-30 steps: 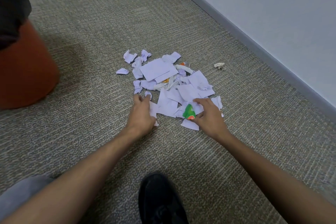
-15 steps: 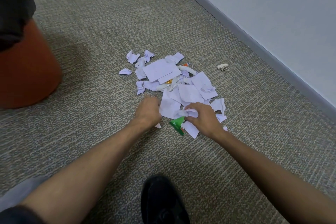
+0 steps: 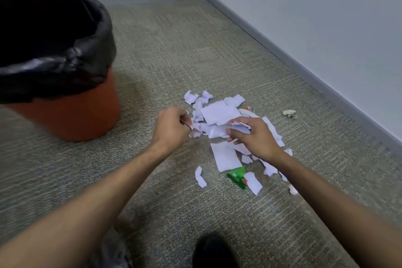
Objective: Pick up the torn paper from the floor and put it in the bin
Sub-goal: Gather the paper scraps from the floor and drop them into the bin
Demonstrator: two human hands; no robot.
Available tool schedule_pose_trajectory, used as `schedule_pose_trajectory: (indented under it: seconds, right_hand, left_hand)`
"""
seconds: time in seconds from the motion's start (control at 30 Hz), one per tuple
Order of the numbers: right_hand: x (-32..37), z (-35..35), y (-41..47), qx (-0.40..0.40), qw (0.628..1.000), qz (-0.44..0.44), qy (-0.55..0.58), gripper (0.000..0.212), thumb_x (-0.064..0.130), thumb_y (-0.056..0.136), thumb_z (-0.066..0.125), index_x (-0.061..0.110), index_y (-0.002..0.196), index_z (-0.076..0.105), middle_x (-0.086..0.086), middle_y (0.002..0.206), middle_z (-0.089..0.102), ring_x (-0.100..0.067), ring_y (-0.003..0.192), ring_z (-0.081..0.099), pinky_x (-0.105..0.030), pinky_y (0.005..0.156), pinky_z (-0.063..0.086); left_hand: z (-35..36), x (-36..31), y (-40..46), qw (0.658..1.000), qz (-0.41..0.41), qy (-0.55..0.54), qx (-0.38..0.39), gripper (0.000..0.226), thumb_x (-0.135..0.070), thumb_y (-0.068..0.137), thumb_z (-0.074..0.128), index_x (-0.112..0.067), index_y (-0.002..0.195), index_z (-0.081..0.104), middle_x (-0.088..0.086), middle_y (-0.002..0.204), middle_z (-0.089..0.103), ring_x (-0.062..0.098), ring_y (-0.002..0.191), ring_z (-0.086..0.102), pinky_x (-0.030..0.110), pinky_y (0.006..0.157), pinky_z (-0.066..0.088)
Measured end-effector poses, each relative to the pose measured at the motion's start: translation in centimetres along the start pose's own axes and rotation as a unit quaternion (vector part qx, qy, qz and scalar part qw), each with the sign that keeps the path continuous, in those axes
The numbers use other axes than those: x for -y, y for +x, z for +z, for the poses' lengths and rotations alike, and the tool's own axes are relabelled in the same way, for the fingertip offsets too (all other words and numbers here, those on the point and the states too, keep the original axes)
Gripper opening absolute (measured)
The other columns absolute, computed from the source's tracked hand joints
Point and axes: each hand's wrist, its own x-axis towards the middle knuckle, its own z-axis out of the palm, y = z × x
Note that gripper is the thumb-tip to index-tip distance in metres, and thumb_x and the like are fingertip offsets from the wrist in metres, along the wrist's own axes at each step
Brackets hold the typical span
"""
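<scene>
Both bare hands are raised above the grey-green woven carpet (image 3: 174,54) near the middle of the frame, each with fingers curled round white scraps of torn paper: the left hand (image 3: 171,128) pinches a small wad at its fingertips, and the right hand (image 3: 256,137) clutches a crumpled bunch of pieces (image 3: 237,127) just beside it. Beneath and beyond them, right of centre, the heap of torn white paper (image 3: 219,113) still lies on the floor, with a flat rectangular sheet (image 3: 225,156) below the right hand, a small curled strip (image 3: 200,177) lower down, and a green wrapper scrap (image 3: 237,176) touching another white piece. A little crumpled off-white ball (image 3: 289,113) sits apart towards the grey skirting board (image 3: 304,72) on the right. In the upper left stands the round orange bin lined with a black plastic bag (image 3: 71,113), well apart from the heap. A black shoe (image 3: 214,250) shows at the bottom edge.
</scene>
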Motion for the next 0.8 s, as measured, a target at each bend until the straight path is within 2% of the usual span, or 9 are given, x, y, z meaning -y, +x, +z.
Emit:
schedule_pose_trajectory:
  seconds: [0.07, 0.17, 0.3, 0.37, 0.47, 0.53, 0.67, 0.73, 0.8]
  right_hand:
    - [3.0, 1.0, 1.8, 0.013, 0.999, -0.037, 0.011, 0.013, 0.010, 0.091, 0.068, 0.003, 0.102, 0.071, -0.012, 0.083, 0.074, -0.025, 0.076, 0.074, -0.038, 0.072, 0.059]
    - [8.5, 2.6, 4.8, 0.004, 0.996, -0.089, 0.019, 0.010, 0.008, 0.088, 0.070, 0.002, 0.096, 0.073, -0.010, 0.076, 0.074, -0.021, 0.070, 0.073, -0.038, 0.068, 0.057]
    - [16.9, 5.3, 8.5, 0.006, 0.986, -0.168, -0.006, 0.007, 0.010, 0.087, 0.070, 0.013, 0.085, 0.075, -0.012, 0.074, 0.073, -0.031, 0.069, 0.069, -0.032, 0.061, 0.047]
    - [20.7, 7.0, 10.3, 0.005, 0.975, -0.219, -0.032, 0.006, 0.013, 0.085, 0.070, 0.012, 0.083, 0.075, -0.007, 0.071, 0.073, -0.030, 0.072, 0.069, -0.032, 0.061, 0.046]
    - [25.3, 10.0, 12.7, 0.016, 0.956, -0.279, -0.091, 0.010, 0.018, 0.081, 0.068, 0.010, 0.077, 0.073, -0.006, 0.070, 0.071, -0.017, 0.065, 0.064, -0.038, 0.062, 0.048]
    - [27.8, 12.1, 14.0, 0.032, 0.943, -0.297, -0.145, 0.008, 0.019, 0.083, 0.067, 0.016, 0.085, 0.075, -0.006, 0.085, 0.074, -0.015, 0.078, 0.064, -0.034, 0.071, 0.049]
    - [30.6, 16.3, 16.3, 0.072, 0.902, -0.316, -0.285, 0.028, 0.025, 0.084, 0.066, 0.023, 0.113, 0.069, -0.004, 0.118, 0.068, -0.025, 0.110, 0.060, -0.036, 0.091, 0.049]
    - [31.0, 17.5, 16.6, 0.107, 0.890, -0.310, -0.316, 0.047, 0.030, 0.086, 0.069, 0.021, 0.131, 0.059, -0.002, 0.131, 0.062, -0.022, 0.120, 0.057, -0.027, 0.094, 0.043]
    - [30.9, 17.5, 16.4, 0.122, 0.886, -0.307, -0.326, 0.058, 0.038, 0.088, 0.068, 0.020, 0.141, 0.050, -0.004, 0.133, 0.061, -0.019, 0.120, 0.057, -0.024, 0.090, 0.039]
  left_hand:
    - [-3.3, -0.7, 0.4, 0.999, 0.028, -0.001, -0.044, 0.015, 0.004, 0.069, 0.070, -0.011, 0.069, 0.073, -0.004, 0.059, 0.061, 0.009, 0.056, 0.059, 0.023, 0.053, 0.043]
    - [-9.1, -1.6, 1.0, 0.992, 0.066, 0.018, -0.106, 0.013, -0.002, 0.069, 0.074, -0.014, 0.072, 0.074, -0.006, 0.063, 0.058, 0.011, 0.059, 0.057, 0.023, 0.055, 0.037]
    - [-17.3, -2.1, 1.6, 0.969, 0.127, 0.051, -0.208, 0.015, -0.002, 0.067, 0.072, -0.015, 0.075, 0.074, 0.001, 0.078, 0.063, 0.022, 0.071, 0.064, 0.034, 0.064, 0.051]
    - [-21.1, -1.6, 1.9, 0.957, 0.126, 0.070, -0.253, 0.013, -0.005, 0.068, 0.070, -0.015, 0.075, 0.074, 0.001, 0.082, 0.064, 0.023, 0.073, 0.064, 0.037, 0.067, 0.053]
    - [-25.4, 0.0, 2.5, 0.949, 0.078, 0.094, -0.291, 0.017, -0.004, 0.069, 0.067, -0.016, 0.078, 0.074, 0.003, 0.083, 0.066, 0.026, 0.076, 0.064, 0.033, 0.071, 0.051]
    - [-27.2, 1.2, 2.8, 0.947, 0.042, 0.094, -0.303, 0.021, -0.001, 0.070, 0.063, -0.017, 0.078, 0.074, 0.005, 0.079, 0.070, 0.025, 0.074, 0.066, 0.031, 0.071, 0.052]
    - [-28.8, 3.6, 3.7, 0.953, -0.018, 0.102, -0.284, 0.016, -0.004, 0.075, 0.068, -0.019, 0.078, 0.073, 0.005, 0.072, 0.070, 0.025, 0.076, 0.069, 0.031, 0.073, 0.055]
    - [-28.9, 4.4, 4.0, 0.953, -0.037, 0.125, -0.272, 0.014, -0.013, 0.076, 0.068, -0.022, 0.084, 0.075, 0.005, 0.080, 0.073, 0.027, 0.083, 0.070, 0.038, 0.076, 0.058]
    - [-28.4, 4.8, 3.9, 0.949, -0.054, 0.150, -0.272, 0.020, -0.023, 0.078, 0.069, -0.027, 0.097, 0.074, 0.002, 0.094, 0.074, 0.027, 0.093, 0.069, 0.041, 0.080, 0.057]
